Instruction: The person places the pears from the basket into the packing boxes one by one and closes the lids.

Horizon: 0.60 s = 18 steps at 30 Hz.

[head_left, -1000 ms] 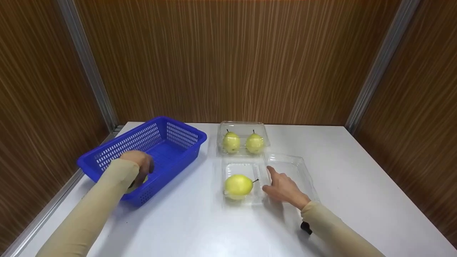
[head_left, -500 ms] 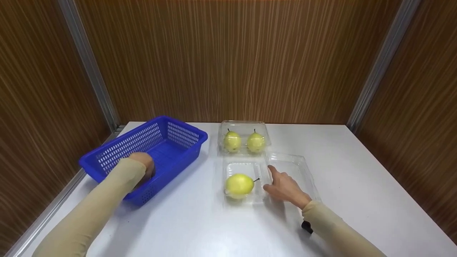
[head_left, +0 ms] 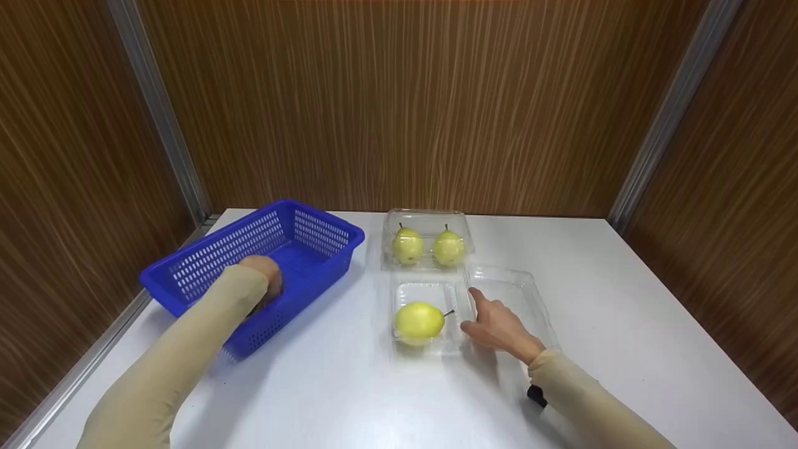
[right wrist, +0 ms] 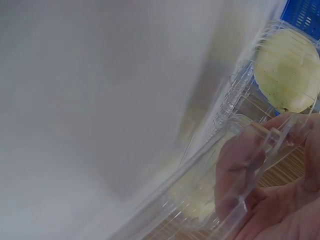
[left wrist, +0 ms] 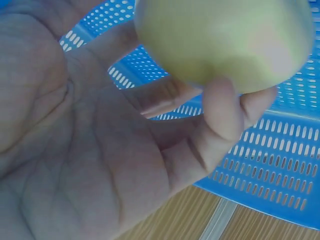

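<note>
In the left wrist view my left hand point(left wrist: 120, 135) grips a yellow-green pear point(left wrist: 225, 40) with curled fingertips. The head view shows this hand point(head_left: 265, 274) down inside the blue basket point(head_left: 315, 284), its fingers and pear hidden. My right hand point(head_left: 499, 325) rests at the fold of an opened clear plastic clamshell box point(head_left: 430, 292), index finger extended and thumb apart. Another pear point(head_left: 419, 320) lies on its side in the box's left half, stem to the right. In the right wrist view, clear plastic partly covers the right fingers point(right wrist: 232, 170).
Behind the opened box stands a shut clear box point(head_left: 427, 218) with two upright pears point(head_left: 408, 246) in it. The opened box's other half point(head_left: 517, 299) lies on the white table point(head_left: 349, 399) by the right hand. Wood-grain panels point(head_left: 399, 106) enclose the back and sides.
My left hand has shifted right and slightly farther back inside the basket. The right hand, the boxes and their pears stay in place.
</note>
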Each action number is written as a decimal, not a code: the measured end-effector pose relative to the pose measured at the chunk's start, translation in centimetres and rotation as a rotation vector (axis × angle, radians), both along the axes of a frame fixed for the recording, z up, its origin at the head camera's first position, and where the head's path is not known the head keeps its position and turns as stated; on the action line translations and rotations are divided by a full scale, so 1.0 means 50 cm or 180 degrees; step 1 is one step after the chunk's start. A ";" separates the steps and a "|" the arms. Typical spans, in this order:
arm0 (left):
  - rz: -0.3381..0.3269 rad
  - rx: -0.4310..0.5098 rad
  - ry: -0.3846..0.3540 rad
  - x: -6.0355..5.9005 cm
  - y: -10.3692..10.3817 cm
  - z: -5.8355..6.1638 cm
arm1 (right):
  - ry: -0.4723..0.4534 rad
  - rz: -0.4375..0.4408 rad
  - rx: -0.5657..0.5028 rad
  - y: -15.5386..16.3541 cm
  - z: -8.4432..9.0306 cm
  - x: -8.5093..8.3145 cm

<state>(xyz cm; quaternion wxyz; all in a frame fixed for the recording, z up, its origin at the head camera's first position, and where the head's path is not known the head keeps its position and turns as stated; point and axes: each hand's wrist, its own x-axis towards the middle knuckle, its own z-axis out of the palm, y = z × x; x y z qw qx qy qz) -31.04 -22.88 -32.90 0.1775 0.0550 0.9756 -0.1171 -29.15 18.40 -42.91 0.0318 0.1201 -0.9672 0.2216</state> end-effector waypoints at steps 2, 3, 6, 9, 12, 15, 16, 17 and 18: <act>-0.0132 0.0062 0.0010 0.001 -0.003 0.003 | -0.0003 0.0001 0.0007 0.001 0.000 0.000; -0.0083 0.0203 0.0007 0.002 -0.005 0.004 | -0.0020 -0.0003 0.0002 0.002 0.000 0.000; -0.0061 0.0480 0.0036 0.006 -0.012 0.006 | -0.0066 -0.0014 0.0000 0.003 0.001 -0.001; -0.0137 0.0493 0.0042 0.009 -0.015 0.006 | -0.0084 -0.0015 0.0002 0.005 0.002 -0.002; -0.0364 0.0175 0.0042 0.008 -0.016 0.004 | -0.0094 -0.0034 -0.0008 0.007 0.003 -0.002; -0.0446 -0.0050 0.0048 0.007 -0.019 0.001 | -0.0117 -0.0043 -0.0005 0.009 0.004 -0.001; -0.0453 -0.0095 0.0045 0.008 -0.021 -0.001 | -0.0127 -0.0044 -0.0009 0.009 0.004 -0.001; -0.0442 -0.0113 0.0047 0.008 -0.022 -0.003 | -0.0134 -0.0037 -0.0012 0.008 0.004 0.000; -0.0402 -0.0101 0.0037 0.008 -0.024 -0.004 | -0.0146 -0.0033 -0.0016 0.007 0.004 0.000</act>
